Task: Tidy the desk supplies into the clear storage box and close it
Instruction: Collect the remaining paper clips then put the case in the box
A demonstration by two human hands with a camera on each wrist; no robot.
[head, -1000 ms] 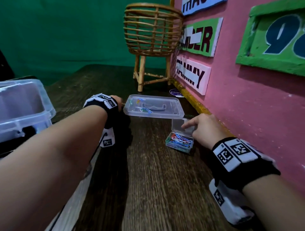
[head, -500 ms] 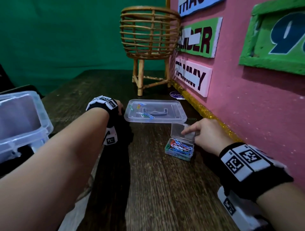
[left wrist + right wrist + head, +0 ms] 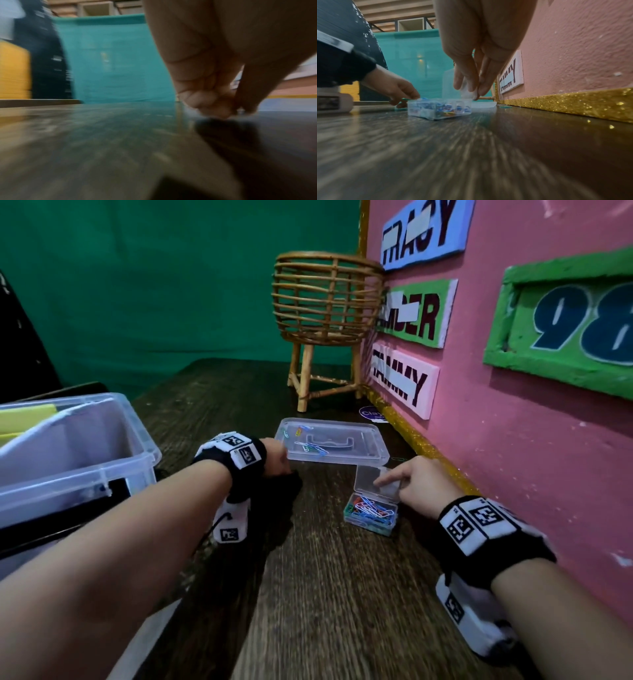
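Two hands at work on our dark wooden desk (image 3: 335, 594). Our right hand (image 3: 416, 486): thumb and fingers (image 3: 467, 82) pinch the raised clear lid (image 3: 376, 484) of the small paper-clip case (image 3: 371, 513), which sits just below those fingers, full of coloured clips. Our left hand (image 3: 274, 455): fingertips (image 3: 211, 106) bunched together low on the desk, touching the near corner of the large clear box lid (image 3: 334, 443); whether they hold a clip we cannot tell. Clear storage box (image 3: 75, 453): well left of both hands, uncovered.
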